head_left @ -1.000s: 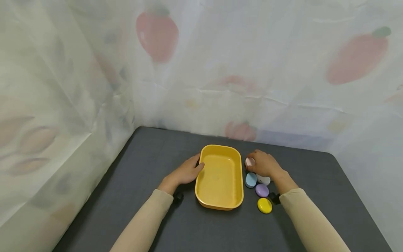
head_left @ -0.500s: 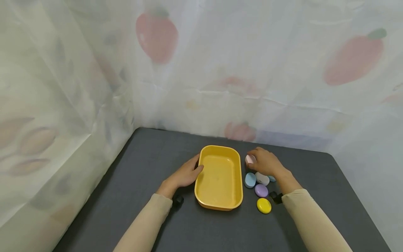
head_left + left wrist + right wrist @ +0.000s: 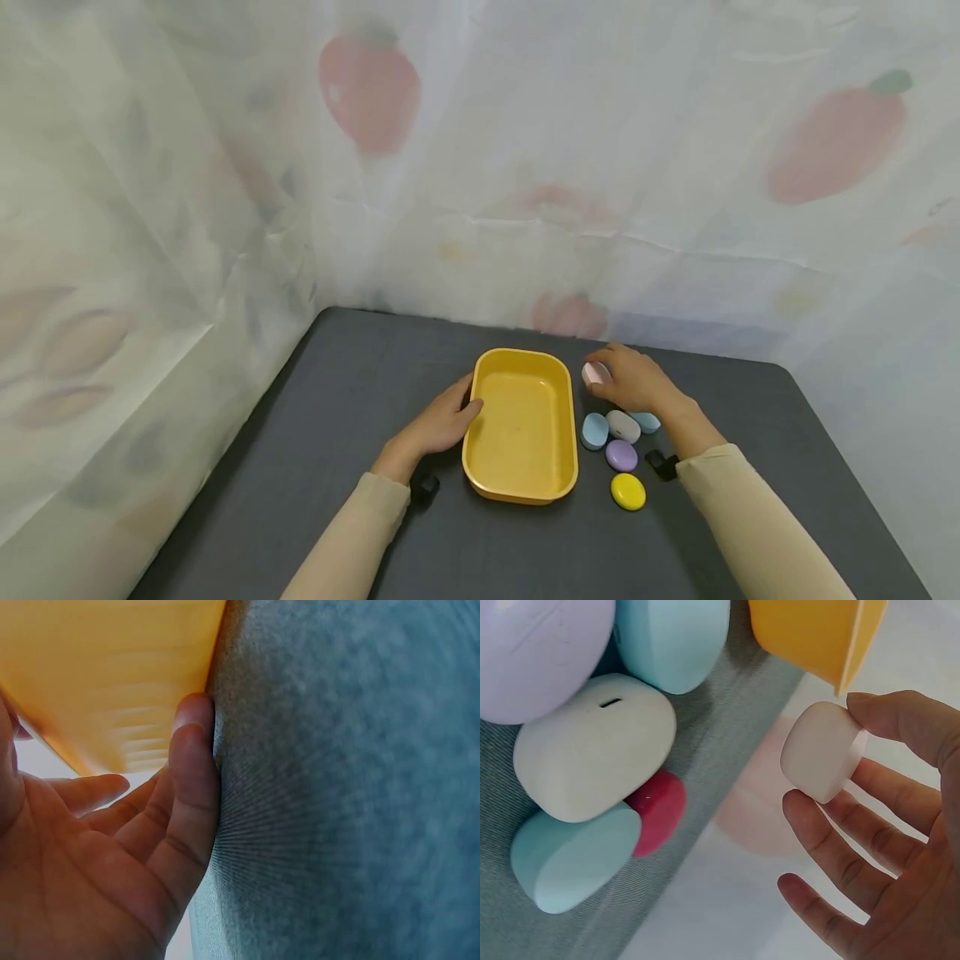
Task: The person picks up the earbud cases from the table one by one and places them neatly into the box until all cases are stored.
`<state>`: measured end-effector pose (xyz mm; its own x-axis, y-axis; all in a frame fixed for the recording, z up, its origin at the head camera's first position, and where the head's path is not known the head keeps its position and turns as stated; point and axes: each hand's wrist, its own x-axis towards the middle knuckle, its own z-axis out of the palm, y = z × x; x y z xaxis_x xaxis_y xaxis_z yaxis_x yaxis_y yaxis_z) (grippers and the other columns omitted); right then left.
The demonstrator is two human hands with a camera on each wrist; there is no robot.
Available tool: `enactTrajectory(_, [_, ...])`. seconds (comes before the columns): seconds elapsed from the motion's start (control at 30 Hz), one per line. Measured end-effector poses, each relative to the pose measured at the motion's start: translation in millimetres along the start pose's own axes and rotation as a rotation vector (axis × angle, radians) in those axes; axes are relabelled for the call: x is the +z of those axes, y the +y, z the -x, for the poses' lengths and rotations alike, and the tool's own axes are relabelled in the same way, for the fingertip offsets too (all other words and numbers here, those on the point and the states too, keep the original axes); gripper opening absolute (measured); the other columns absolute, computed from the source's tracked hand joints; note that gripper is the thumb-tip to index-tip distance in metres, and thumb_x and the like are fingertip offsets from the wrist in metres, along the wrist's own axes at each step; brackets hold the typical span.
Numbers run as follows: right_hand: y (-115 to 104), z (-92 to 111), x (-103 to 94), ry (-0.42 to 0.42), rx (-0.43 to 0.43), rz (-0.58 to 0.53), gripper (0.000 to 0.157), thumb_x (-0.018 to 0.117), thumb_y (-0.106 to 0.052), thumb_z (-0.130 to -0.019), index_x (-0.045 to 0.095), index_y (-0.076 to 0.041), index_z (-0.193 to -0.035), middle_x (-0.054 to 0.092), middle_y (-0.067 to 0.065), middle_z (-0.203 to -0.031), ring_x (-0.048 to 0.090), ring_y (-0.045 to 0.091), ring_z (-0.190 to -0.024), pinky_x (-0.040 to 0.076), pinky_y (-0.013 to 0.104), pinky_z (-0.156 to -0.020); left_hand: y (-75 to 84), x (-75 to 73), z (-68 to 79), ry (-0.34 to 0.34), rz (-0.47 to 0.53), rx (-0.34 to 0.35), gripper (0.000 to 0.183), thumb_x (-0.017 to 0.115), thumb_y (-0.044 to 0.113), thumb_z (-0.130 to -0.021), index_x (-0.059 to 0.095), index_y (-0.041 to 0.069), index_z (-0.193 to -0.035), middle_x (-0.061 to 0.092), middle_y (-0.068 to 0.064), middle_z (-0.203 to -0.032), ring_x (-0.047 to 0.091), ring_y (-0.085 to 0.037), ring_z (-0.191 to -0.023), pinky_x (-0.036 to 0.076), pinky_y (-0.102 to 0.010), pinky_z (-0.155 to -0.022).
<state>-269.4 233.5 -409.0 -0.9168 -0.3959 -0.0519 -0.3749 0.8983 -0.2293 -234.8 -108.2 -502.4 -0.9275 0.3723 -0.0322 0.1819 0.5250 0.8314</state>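
Left hand [image 3: 438, 425] grips the left wall of a deep, round-cornered yellow tray, plastic by its sheen [image 3: 521, 433]; thumb over the rim, other fingers along the outside. Right hand [image 3: 636, 383] just off the tray's far right corner, pinching a smooth, pale pink rounded block [image 3: 821, 750] between thumb and fingertips, little finger free. Block looks lifted, outside the tray.

Risk, as I judge it: hold on the pink block is fingertip only, surface smooth; a slack thumb could let it slip. Carried low toward the tray, it could knock the right rim. Too hard a pull by the left hand could skid or tip the tray.

Loose cluster along the tray's right side. Closest to the wall, a light blue rounded block [image 3: 595, 431]; next out, a grey-white oval block with a dark slit [image 3: 596, 746]; farthest, a pale blue-green wedge-like block [image 3: 574, 859]. A glossy red piece [image 3: 658, 814], partly hidden, shows only from the right wrist. Nearer the tray's near right corner: a lilac oval [image 3: 621, 455], then a bright yellow disc [image 3: 627, 492]. Pieces crowd together; a dropping sleeve or wrist could scatter them.

Under the tray, dark grey tabletop [image 3: 397, 350]; beyond its far end, a pale fruit-printed curtain [image 3: 637, 125].
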Motion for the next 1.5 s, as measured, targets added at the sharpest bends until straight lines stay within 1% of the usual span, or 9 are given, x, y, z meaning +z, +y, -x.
enactTrajectory(0.1, [-2.2, -2.1, -3.3, 0.007, -0.021, 0.008, 0.052, 0.073, -0.033, -0.096, 0.064, -0.007, -0.140, 0.057, 0.024, -0.144, 0.057, 0.046, -0.128, 0.045, 0.065, -0.106, -0.9, 0.0, 0.2, 0.003, 0.004, -0.001, 0.062, 0.046, 0.034, -0.112, 0.025, 0.015, -0.166, 0.036, -0.008, -0.167, 0.037, -0.027, -0.153, 0.033, -0.052, -0.123])
enactTrajectory(0.27, [-5.6, -3.6, -8.7, 0.004, -0.043, 0.013, 0.052, 0.074, -0.033, -0.096, 0.064, -0.007, -0.140, 0.060, 0.021, -0.138, 0.061, 0.040, -0.120, 0.049, 0.062, -0.102, -0.2, 0.5, 1.5, 0.007, 0.017, -0.011, 0.060, 0.045, 0.034, -0.112, 0.027, 0.015, -0.165, 0.037, -0.010, -0.166, 0.038, -0.029, -0.152, 0.033, -0.054, -0.122])
enactTrajectory(0.43, [-8.8, -4.0, -13.5, -0.009, -0.050, -0.001, 0.052, 0.072, -0.033, -0.097, 0.063, -0.008, -0.142, 0.060, 0.019, -0.136, 0.062, 0.037, -0.115, 0.050, 0.060, -0.100, 1.8, 2.9, 2.3, 0.022, 0.000, -0.031, 0.060, 0.045, 0.033, -0.111, 0.029, 0.011, -0.164, 0.039, -0.016, -0.164, 0.038, -0.033, -0.151, 0.033, -0.056, -0.121])
enactTrajectory(0.53, [-11.1, -4.8, -15.2, -0.004, -0.060, -0.006, 0.050, 0.072, -0.031, -0.097, 0.064, -0.009, -0.141, 0.059, 0.018, -0.135, 0.062, 0.036, -0.114, 0.050, 0.059, -0.099, 1.7, 4.0, 2.2, 0.026, -0.008, -0.044, 0.060, 0.046, 0.033, -0.111, 0.029, 0.010, -0.164, 0.039, -0.018, -0.163, 0.039, -0.034, -0.151, 0.033, -0.056, -0.121])
enactTrajectory(0.73, [-16.5, -8.1, -18.2, -0.001, -0.084, -0.023, 0.049, 0.073, -0.030, -0.096, 0.065, -0.010, -0.140, 0.058, 0.018, -0.136, 0.062, 0.035, -0.115, 0.051, 0.057, -0.100, 0.4, 5.1, 3.2, 0.033, -0.009, -0.046, 0.060, 0.045, 0.035, -0.111, 0.030, 0.011, -0.164, 0.039, -0.017, -0.163, 0.038, -0.033, -0.151, 0.034, -0.056, -0.121])
enactTrajectory(0.93, [-21.8, -12.2, -20.0, 0.011, -0.107, -0.018, 0.048, 0.075, -0.031, -0.095, 0.066, -0.011, -0.139, 0.060, 0.015, -0.131, 0.061, 0.031, -0.110, 0.053, 0.054, -0.098, 0.8, 5.1, 3.4, 0.032, -0.019, -0.054, 0.060, 0.045, 0.036, -0.112, 0.030, 0.011, -0.164, 0.039, -0.017, -0.163, 0.039, -0.034, -0.150, 0.034, -0.056, -0.121])
enactTrajectory(1.03, [-24.1, -13.7, -20.8, 0.014, -0.108, -0.016, 0.047, 0.075, -0.032, -0.095, 0.067, -0.013, -0.137, 0.060, 0.013, -0.131, 0.061, 0.030, -0.108, 0.054, 0.052, -0.096, 1.1, 5.1, 3.2, 0.028, -0.022, -0.059, 0.060, 0.044, 0.037, -0.112, 0.030, 0.011, -0.164, 0.039, -0.016, -0.163, 0.039, -0.034, -0.150, 0.034, -0.057, -0.121])
enactTrajectory(1.37, [-33.0, -17.7, -24.5, 0.001, -0.104, -0.023, 0.045, 0.075, -0.029, -0.095, 0.068, -0.014, -0.136, 0.059, 0.013, -0.130, 0.061, 0.029, -0.104, 0.055, 0.051, -0.096, 0.2, 5.2, 2.7, 0.028, -0.034, -0.078, 0.062, 0.043, 0.041, -0.111, 0.028, 0.014, -0.165, 0.038, -0.014, -0.164, 0.038, -0.033, -0.151, 0.034, -0.056, -0.121])
enactTrajectory(1.5, [-37.4, -20.0, -24.2, -0.002, -0.114, -0.014, 0.045, 0.074, -0.029, -0.094, 0.068, -0.014, -0.136, 0.060, 0.013, -0.129, 0.061, 0.029, -0.103, 0.055, 0.051, -0.096, -1.1, 5.8, 2.2, 0.037, -0.043, -0.071, 0.061, 0.043, 0.039, -0.111, 0.030, 0.013, -0.164, 0.040, -0.015, -0.163, 0.040, -0.033, -0.150, 0.034, -0.056, -0.121])
